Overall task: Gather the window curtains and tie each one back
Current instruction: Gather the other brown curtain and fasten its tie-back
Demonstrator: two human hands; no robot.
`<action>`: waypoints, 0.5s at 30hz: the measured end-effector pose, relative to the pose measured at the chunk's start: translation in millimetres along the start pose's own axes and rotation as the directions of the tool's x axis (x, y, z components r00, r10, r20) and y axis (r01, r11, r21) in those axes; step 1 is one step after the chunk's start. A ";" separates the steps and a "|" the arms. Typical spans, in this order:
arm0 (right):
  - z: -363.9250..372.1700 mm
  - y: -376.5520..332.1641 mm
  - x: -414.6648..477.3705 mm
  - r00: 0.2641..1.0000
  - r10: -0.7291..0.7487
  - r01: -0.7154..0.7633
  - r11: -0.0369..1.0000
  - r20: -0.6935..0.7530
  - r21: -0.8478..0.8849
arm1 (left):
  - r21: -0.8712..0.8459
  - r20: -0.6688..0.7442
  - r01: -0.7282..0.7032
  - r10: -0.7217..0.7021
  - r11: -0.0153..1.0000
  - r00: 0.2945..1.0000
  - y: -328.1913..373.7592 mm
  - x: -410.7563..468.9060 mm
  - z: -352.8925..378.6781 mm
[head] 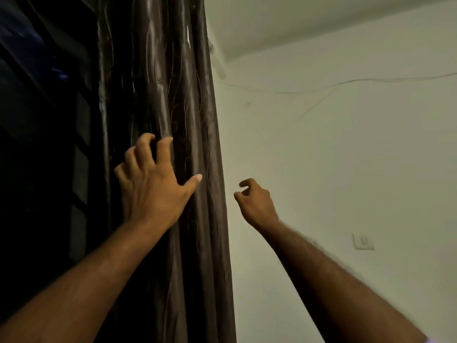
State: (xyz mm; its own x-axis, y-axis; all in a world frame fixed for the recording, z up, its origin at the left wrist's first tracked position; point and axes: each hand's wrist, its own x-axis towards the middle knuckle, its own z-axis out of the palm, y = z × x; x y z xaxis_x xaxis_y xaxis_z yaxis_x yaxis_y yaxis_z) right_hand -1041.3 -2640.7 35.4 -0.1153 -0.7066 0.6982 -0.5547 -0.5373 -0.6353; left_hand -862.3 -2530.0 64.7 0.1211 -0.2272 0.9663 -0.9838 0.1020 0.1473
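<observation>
On the left I see the dark window point(37, 144), uncovered. My left hand point(150, 184) presses the one brown satin curtain point(173, 82), fingers clawed into its folds, bunching rather than clasping it. The curtain hangs gathered beside the wall point(346, 157); I judge gathering nearly done, tying left. My right hand point(254, 201) hovers empty, fingers loosely curled. No tie-back shows.

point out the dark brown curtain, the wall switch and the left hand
dark brown satin curtain point(193, 100), head view, on its hanging folds
white wall switch plate point(363, 241), head view, its centre
left hand point(150, 184), head view, its back
</observation>
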 end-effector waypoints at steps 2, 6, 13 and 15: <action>7.0 13.0 23.2 1.000 0.007 -0.007 1.000 0.006 0.025 | 0.001 0.039 0.024 -0.024 1.000 0.999 1.4 11.2 17.9; 26.1 24.9 62.4 0.997 0.079 -0.081 0.992 0.025 0.099 | -0.002 0.052 -0.018 0.018 1.000 0.998 -10.5 22.7 43.4; 73.3 23.8 115.5 0.995 0.098 -0.102 0.980 0.031 0.171 | -0.088 -0.018 -0.093 0.092 0.992 0.996 -47.4 35.3 62.2; 85.7 24.7 128.5 0.991 0.110 -0.123 0.970 0.073 0.208 | -0.117 -0.021 -0.068 0.066 0.991 0.998 -58.1 38.5 66.5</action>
State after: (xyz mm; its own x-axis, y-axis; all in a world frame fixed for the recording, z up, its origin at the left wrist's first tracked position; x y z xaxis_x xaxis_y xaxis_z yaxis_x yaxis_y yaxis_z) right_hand -999.2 -2784.2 81.1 -0.1148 -0.7930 0.5983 -0.3530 -0.5304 -0.7708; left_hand -809.3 -2609.1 79.3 0.0583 -0.1997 0.9781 -0.9677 0.2296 0.1045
